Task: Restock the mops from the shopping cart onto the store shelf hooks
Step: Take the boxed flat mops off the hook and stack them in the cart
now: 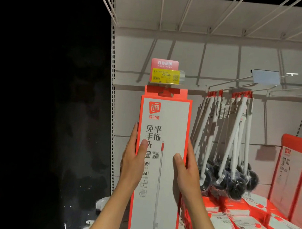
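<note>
Clasping the tall mop box (pixel 162 150) at mid-height, the left hand (pixel 134 163) and right hand (pixel 187 171) press its long edges, thumbs across its front, its hang tab just under the price tag (pixel 165 76). It looks light, stiff, smooth cardboard, so a two-sided hold near the middle should steady it.

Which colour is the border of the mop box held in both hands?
Orange-red, around a pale grey front on the mop box; head view.
</note>
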The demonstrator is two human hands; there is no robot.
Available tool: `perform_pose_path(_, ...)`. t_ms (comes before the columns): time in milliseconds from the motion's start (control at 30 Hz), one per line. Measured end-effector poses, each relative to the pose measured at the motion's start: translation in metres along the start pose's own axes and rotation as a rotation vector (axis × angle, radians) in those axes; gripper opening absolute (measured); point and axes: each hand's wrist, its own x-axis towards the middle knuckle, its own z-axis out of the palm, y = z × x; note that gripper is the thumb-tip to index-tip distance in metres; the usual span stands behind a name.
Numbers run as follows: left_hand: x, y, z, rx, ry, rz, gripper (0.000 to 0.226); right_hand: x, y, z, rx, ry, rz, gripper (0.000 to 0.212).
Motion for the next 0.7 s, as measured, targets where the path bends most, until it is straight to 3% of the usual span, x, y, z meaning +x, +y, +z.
perform_pose_path(167,-0.004,0.002,0.002,-0.018,-0.01,-0.023,0.049,0.04,-0.027,0.003,0.011,-0.016,-0.086,0.055)
perform_pose_path(333,0.015,0.017,-0.004,0.01,-0.014,0.027,0.061,0.041,-0.024,0.007,0.031,-0.015,-0.122,0.056)
perform_pose_path(700,0.038,0.029,-0.001,0.081,0.0,0.099,0.062,0.061,-0.032,0.007,0.084,0.008,-0.15,0.054)
